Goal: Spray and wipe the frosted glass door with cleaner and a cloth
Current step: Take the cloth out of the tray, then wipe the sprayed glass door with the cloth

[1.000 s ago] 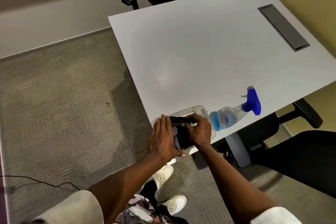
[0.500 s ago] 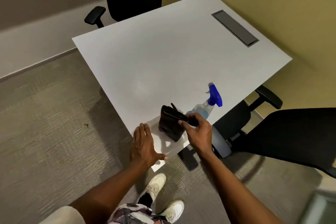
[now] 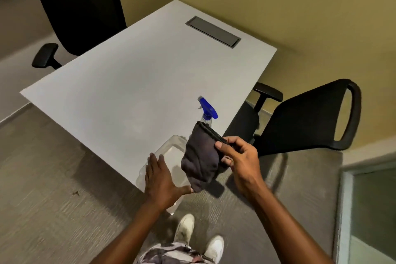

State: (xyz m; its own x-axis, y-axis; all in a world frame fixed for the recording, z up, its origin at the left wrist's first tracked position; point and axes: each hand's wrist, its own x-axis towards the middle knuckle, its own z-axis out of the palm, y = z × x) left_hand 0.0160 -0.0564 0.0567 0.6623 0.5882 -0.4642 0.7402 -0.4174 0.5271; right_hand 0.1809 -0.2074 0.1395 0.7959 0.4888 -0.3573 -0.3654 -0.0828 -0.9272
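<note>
Cloth (image 3: 201, 156) lifted clear — dark, folded, limp.

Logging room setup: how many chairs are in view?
2: one chair behind the table, far left; the other chair beside its right edge. Others may be out of view.

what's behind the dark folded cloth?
A clear spray bottle: its blue trigger head shows above the dark folded cloth, held by the right hand. The bottle's body is covered.
</note>
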